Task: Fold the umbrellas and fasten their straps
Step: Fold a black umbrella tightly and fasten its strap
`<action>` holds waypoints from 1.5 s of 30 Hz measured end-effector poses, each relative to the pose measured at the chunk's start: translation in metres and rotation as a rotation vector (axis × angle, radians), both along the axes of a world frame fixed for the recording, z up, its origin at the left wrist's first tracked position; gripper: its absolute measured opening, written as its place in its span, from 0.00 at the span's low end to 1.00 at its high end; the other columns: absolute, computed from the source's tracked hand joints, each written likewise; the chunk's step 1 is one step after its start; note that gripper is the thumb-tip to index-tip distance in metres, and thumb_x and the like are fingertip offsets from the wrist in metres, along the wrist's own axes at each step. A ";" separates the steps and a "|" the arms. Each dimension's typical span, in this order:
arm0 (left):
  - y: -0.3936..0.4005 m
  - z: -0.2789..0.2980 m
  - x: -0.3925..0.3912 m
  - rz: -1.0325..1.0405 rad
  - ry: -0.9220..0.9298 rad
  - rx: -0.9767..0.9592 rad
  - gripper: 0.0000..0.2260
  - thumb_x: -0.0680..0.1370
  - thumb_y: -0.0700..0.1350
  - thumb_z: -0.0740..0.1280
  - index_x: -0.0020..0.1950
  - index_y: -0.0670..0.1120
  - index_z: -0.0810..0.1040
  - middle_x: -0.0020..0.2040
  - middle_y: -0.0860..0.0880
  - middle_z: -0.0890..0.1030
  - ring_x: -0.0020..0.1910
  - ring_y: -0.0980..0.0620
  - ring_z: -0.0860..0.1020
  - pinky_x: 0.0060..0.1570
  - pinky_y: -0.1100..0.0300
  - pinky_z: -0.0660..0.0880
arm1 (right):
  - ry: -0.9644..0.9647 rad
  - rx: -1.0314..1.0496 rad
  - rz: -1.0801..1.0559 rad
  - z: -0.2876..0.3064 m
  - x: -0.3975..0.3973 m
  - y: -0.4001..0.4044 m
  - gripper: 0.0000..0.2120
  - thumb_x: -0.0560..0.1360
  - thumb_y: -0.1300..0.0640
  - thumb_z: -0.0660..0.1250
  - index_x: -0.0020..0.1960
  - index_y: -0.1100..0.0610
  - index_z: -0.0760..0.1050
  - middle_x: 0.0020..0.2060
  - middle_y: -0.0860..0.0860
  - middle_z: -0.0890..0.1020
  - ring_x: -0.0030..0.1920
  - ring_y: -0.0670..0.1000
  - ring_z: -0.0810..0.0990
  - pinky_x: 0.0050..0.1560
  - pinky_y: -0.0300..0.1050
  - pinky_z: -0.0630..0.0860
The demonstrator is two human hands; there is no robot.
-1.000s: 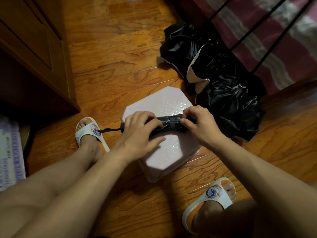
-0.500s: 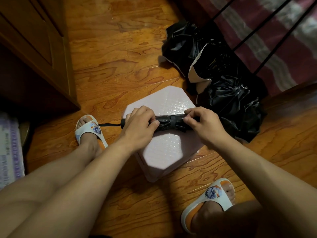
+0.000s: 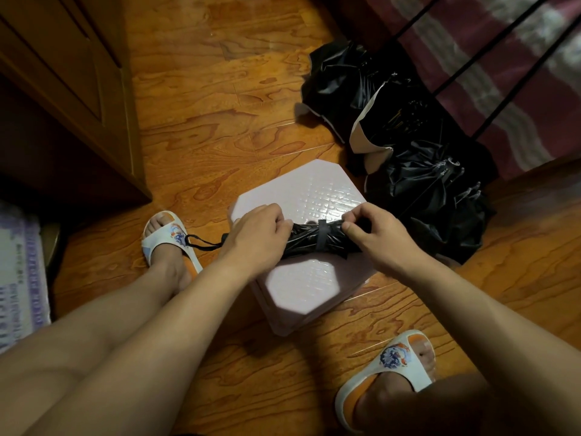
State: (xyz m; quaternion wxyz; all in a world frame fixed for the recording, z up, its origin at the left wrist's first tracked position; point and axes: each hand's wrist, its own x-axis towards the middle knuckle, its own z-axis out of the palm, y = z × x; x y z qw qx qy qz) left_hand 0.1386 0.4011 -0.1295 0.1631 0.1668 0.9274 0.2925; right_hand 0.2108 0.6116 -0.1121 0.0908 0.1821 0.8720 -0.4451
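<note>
Floorboards of glossy orange-brown wood (image 3: 195, 127) fill most of what we see, w/ a dark wooden cabinet (image 3: 63, 89) at upper left & a maroon-and-grey striped cloth (image 3: 503, 58) at upper right. Next to that cloth we spot a loose heap of black unfolded umbrellas (image 3: 408, 158) on the floor, ribs showing, just beside the pale pink octagonal plastic stool top (image 3: 308, 287) at centre. Our feet sit either side of the stool in white slide sandals w/ a blue print, the left one (image 3: 168, 237) by the cabinet, the right one (image 3: 390, 369) near the bottom edge. Across the stool lies the black folded umbrella (image 3: 301, 240), rolled tight, lengthwise left to right. Our left hand (image 3: 254, 237) curls over its handle end; our right hand (image 3: 377, 240) pinches the fabric at the other end, so both are clamped on it & held apart. Btw them a narrow black strap (image 3: 321, 236) wraps round the roll. A thin black wrist cord (image 3: 201, 243) loops out from under the left hand twd the left sandal.
</note>
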 end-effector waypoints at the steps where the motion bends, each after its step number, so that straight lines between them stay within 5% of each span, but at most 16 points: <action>1: -0.001 0.000 -0.001 0.006 -0.012 0.015 0.12 0.84 0.50 0.61 0.43 0.45 0.71 0.40 0.51 0.74 0.44 0.46 0.73 0.41 0.51 0.63 | 0.010 -0.011 0.002 0.000 0.002 0.001 0.06 0.80 0.55 0.68 0.45 0.49 0.75 0.48 0.49 0.81 0.49 0.47 0.78 0.43 0.38 0.72; 6: -0.005 -0.001 0.002 0.012 -0.034 0.131 0.11 0.83 0.49 0.64 0.43 0.47 0.74 0.41 0.51 0.76 0.43 0.51 0.74 0.42 0.52 0.67 | 0.202 0.251 0.146 0.001 0.010 0.007 0.05 0.78 0.55 0.71 0.44 0.48 0.77 0.59 0.48 0.79 0.64 0.50 0.71 0.61 0.39 0.67; 9: -0.012 -0.004 0.004 0.008 -0.064 0.231 0.08 0.81 0.47 0.68 0.42 0.47 0.78 0.44 0.50 0.78 0.47 0.51 0.76 0.51 0.49 0.74 | 0.339 0.389 0.260 -0.005 0.022 0.003 0.02 0.76 0.55 0.72 0.47 0.53 0.81 0.62 0.49 0.76 0.68 0.50 0.67 0.63 0.39 0.65; 13: -0.019 -0.006 0.009 -0.077 -0.024 0.291 0.07 0.76 0.48 0.69 0.41 0.48 0.79 0.46 0.50 0.79 0.48 0.51 0.77 0.52 0.54 0.74 | 0.139 0.241 0.229 -0.002 0.032 0.004 0.04 0.80 0.52 0.67 0.47 0.45 0.79 0.62 0.43 0.74 0.67 0.46 0.66 0.67 0.48 0.65; 18: -0.027 -0.008 0.013 -0.186 -0.016 0.267 0.04 0.73 0.50 0.69 0.39 0.56 0.75 0.51 0.54 0.78 0.53 0.53 0.75 0.52 0.64 0.67 | 0.077 0.157 0.110 0.007 0.032 0.010 0.08 0.79 0.57 0.67 0.55 0.46 0.75 0.54 0.45 0.77 0.56 0.45 0.74 0.60 0.49 0.75; 28: -0.037 -0.011 0.018 -0.393 0.085 0.111 0.06 0.73 0.57 0.64 0.40 0.57 0.72 0.58 0.57 0.71 0.58 0.53 0.69 0.59 0.50 0.69 | -0.034 0.248 0.218 0.007 0.026 0.010 0.19 0.78 0.50 0.71 0.68 0.50 0.77 0.60 0.47 0.75 0.64 0.50 0.71 0.67 0.55 0.72; 35: -0.040 -0.013 0.022 -0.409 0.062 0.103 0.06 0.73 0.56 0.68 0.39 0.57 0.75 0.58 0.57 0.70 0.55 0.53 0.68 0.57 0.49 0.71 | 0.008 0.092 0.116 0.001 0.038 0.015 0.18 0.72 0.59 0.77 0.55 0.45 0.73 0.56 0.46 0.74 0.59 0.49 0.73 0.62 0.52 0.75; 40: -0.039 -0.013 0.019 -0.393 0.018 0.125 0.04 0.74 0.55 0.67 0.41 0.56 0.76 0.58 0.56 0.70 0.56 0.53 0.68 0.59 0.51 0.70 | 0.138 0.281 0.270 0.000 0.043 0.016 0.12 0.73 0.55 0.76 0.51 0.46 0.76 0.65 0.46 0.71 0.67 0.50 0.67 0.61 0.45 0.70; 45: -0.036 -0.014 0.018 -0.340 0.045 0.186 0.05 0.75 0.52 0.64 0.42 0.53 0.76 0.55 0.54 0.73 0.56 0.51 0.72 0.57 0.49 0.72 | 0.172 0.335 0.232 -0.002 0.036 0.011 0.11 0.74 0.55 0.76 0.52 0.47 0.77 0.58 0.46 0.73 0.61 0.48 0.68 0.57 0.42 0.68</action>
